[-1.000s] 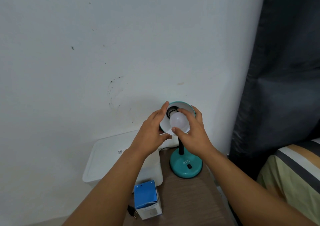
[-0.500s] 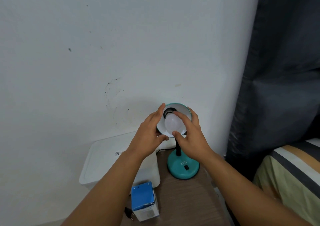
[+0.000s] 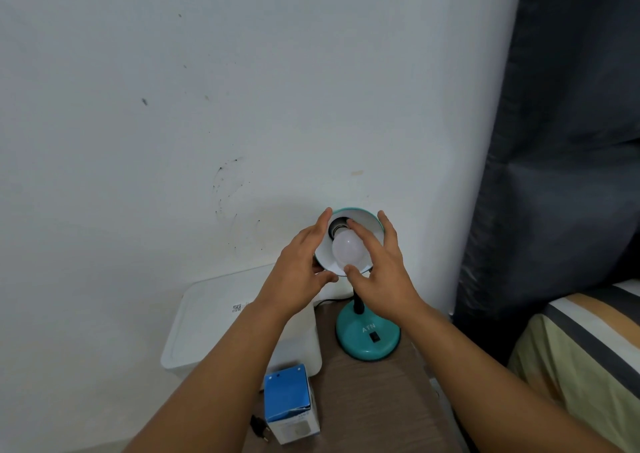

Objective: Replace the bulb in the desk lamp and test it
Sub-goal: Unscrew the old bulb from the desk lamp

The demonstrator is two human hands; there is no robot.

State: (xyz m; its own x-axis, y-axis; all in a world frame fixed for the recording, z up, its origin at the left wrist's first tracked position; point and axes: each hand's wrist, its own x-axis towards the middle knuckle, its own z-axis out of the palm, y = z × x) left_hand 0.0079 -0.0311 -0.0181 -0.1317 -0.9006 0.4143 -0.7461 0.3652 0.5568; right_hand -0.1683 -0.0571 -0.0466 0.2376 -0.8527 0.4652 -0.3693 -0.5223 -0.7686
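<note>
The right hand point(image 3: 381, 276) is wrapped around the bulb point(image 3: 348, 248), with the forefinger laid over its far side and the thumb pressed against its near side; the other fingers point(image 3: 389, 230) are spread along the right rim of the shade point(image 3: 372, 222). The left hand point(image 3: 301, 265) is cupped on the left rim of the shade, fingers up the far edge and thumb under the near edge, so the shade is steadied while the bulb is worked. The bulb is seated with its neck at the dark socket point(image 3: 337, 226) inside the tilted shade; how far it is threaded in cannot be told.

Below the hands, the black neck point(image 3: 358, 305) runs down to the teal base point(image 3: 367, 340), which stands on the brown table point(image 3: 374, 400), with a black switch point(image 3: 374, 337) on its near face. Left of the base a white lidded bin point(image 3: 214, 328) is set against the wall. Nearer on the table a blue-topped box point(image 3: 289, 404) stands upright, and a black plug point(image 3: 260, 430) lies loose just left of it.

The step in hand is judged to be the turning of the bulb in the socket; whether it is going in or coming out cannot be settled from this view. If it is the new bulb, it should be turned until snug, gently and kept straight, so that the thread is not crossed. The loose plug suggests that the lamp may then have to be plugged in before the switch is pressed.
</note>
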